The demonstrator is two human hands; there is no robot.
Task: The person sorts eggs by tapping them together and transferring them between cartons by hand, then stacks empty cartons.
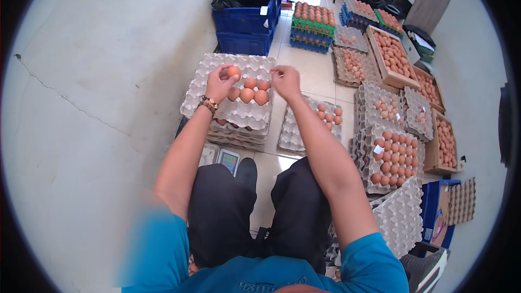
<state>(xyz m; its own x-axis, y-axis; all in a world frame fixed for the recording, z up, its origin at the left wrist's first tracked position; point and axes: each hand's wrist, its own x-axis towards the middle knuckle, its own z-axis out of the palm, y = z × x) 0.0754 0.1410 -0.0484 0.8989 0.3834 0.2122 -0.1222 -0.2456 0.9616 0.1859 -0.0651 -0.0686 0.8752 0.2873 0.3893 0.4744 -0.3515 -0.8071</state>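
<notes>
My left hand [218, 86] is closed on a brown egg [233, 72], holding it just above a grey egg tray [209, 97]. That tray tops a stack of trays and bears several eggs [247, 95] near its middle. By the tray's right edge is my right hand [286, 82], its fingers curled together with the back of the hand towards me. Whatever it may hold is hidden. Under the right forearm, on the floor, another grey tray [293, 130] carries several brown eggs [329, 114].
A scale [228, 160] sits below the stack, near my feet. Filled egg trays [396, 157] and wooden boxes of eggs [392, 54] line the right side. Blue crates [244, 21] and green and blue trays of eggs [313, 24] stand at the back. A wall [108, 76] is on the left.
</notes>
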